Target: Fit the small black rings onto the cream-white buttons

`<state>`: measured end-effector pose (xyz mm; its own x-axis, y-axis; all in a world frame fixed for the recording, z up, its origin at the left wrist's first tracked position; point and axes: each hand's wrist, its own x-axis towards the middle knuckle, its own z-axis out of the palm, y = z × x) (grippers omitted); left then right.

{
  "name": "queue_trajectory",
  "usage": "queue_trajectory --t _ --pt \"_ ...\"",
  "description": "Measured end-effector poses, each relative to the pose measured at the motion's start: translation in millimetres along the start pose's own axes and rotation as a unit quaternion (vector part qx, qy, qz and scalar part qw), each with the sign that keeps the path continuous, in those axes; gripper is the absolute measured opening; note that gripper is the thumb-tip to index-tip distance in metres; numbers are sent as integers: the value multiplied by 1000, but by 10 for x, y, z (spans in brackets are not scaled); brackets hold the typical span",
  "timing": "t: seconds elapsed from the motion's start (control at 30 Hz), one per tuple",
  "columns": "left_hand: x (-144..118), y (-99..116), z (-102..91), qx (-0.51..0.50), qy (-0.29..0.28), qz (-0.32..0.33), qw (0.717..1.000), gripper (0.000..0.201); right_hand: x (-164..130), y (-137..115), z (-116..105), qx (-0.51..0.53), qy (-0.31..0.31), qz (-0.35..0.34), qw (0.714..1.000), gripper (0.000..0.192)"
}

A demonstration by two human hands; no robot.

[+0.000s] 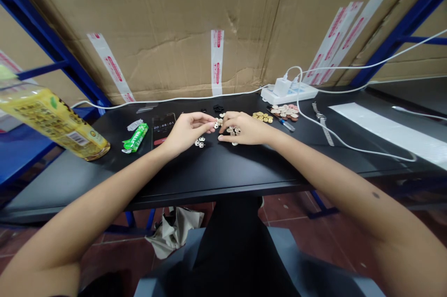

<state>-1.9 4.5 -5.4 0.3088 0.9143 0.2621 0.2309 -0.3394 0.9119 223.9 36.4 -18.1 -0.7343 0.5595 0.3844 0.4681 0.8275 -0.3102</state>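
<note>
My left hand (190, 130) is closed, thumb and forefinger pinching a small cream piece with a dark hole (216, 125) just above the black table. Near it on the tabletop lies a small cluster of similar cream pieces (199, 142). Over a larger pile of small cream pieces with dark holes (233, 131) is my right hand (244, 128), palm down. Its thumb is stretched out and its fingers curve apart from it, with pieces showing in the gap. The hand partly hides the pile. Small black pieces (218, 108) lie just behind both hands.
Left are a phone (164, 125) running a timer, a green candy packet (136, 138) and a tilted yellow bottle (66, 122). Right are yellow pieces (262, 117), pinkish pieces (284, 111), a screwdriver (287, 124), a watch (323, 122), and a power strip (289, 94) with white cables.
</note>
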Motion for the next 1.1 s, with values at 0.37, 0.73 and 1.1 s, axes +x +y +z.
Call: queue_trajectory --t 0.37,0.73,1.1 --pt "-3 -9 7 -9 -7 1 1000 35 14 -74 -17 42 17 2 999 13" --pt "-3 11 23 -11 -2 -1 1000 35 9 -120 -41 211 39 55 975 20" --pt "-9 18 22 -4 -4 0 1000 34 27 -109 -69 223 93 52 969 20"
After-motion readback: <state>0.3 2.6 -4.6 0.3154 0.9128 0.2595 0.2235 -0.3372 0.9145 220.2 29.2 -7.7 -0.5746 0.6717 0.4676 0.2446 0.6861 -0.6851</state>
